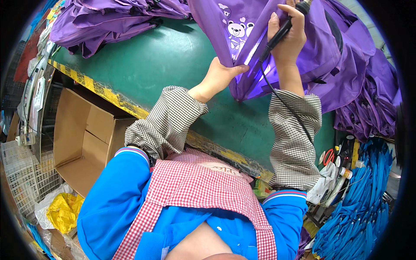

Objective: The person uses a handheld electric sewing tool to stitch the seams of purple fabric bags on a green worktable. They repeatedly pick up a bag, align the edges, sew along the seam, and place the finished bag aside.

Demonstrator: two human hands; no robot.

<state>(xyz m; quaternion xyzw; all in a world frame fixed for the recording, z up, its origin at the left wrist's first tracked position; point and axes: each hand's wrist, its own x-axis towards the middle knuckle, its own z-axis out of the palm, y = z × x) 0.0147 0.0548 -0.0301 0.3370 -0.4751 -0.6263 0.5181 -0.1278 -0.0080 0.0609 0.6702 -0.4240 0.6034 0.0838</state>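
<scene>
My left hand point(219, 76) pinches a fold of a purple fabric piece point(208, 19) printed with white cartoon bears point(236, 32), near the lower point of its V shape. Higher on the right, my right hand point(287, 45) grips a black pen-like tool point(278, 35) with a metal part at its upper end and a black cord running down over my right sleeve. The tool lies over the purple fabric. Lit, whitish-violet patches show along the folds between my hands. The tool's working tip is hard to make out.
Purple fabric piles point(82, 26) cover the back and right of the green worktable point(95, 73). An open cardboard box point(86, 147), plastic crates point(21, 169) and yellow bags point(65, 208) sit at left. Orange scissors point(328, 156), small items and blue fabric bundles point(355, 208) are at right.
</scene>
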